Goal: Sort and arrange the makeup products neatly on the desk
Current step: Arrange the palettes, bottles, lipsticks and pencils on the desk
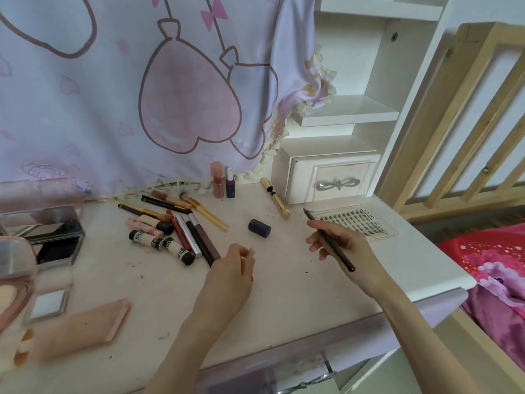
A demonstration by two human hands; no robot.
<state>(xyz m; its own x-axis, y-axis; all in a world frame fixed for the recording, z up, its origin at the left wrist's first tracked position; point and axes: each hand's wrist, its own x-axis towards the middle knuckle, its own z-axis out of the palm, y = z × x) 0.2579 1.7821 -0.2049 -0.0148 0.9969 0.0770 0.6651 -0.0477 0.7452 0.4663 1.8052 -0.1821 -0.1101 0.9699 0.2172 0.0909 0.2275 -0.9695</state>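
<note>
Gripped in the right hand (338, 241), a dark pencil (329, 240) slants above the desk (284, 294) near the lash tray (358, 221). Left hand (235, 265) curls above the desk — whether it pinches anything, I cannot tell. Pencils and tubes (170, 226) lie heaped left; a blue cap (259, 228) sits between. Compacts (42, 240) at left are cut off and blurred.

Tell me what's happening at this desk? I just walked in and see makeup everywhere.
A person is sorting makeup on the desk. Their right hand holds a thin dark pencil above the tabletop, near a tray of false lashes. Their left hand hovers beside a loose pile of pencils and tubes, fingers curled; whether it holds anything is unclear. A dark blue cap and a gold tube lie apart, unsorted.
</note>
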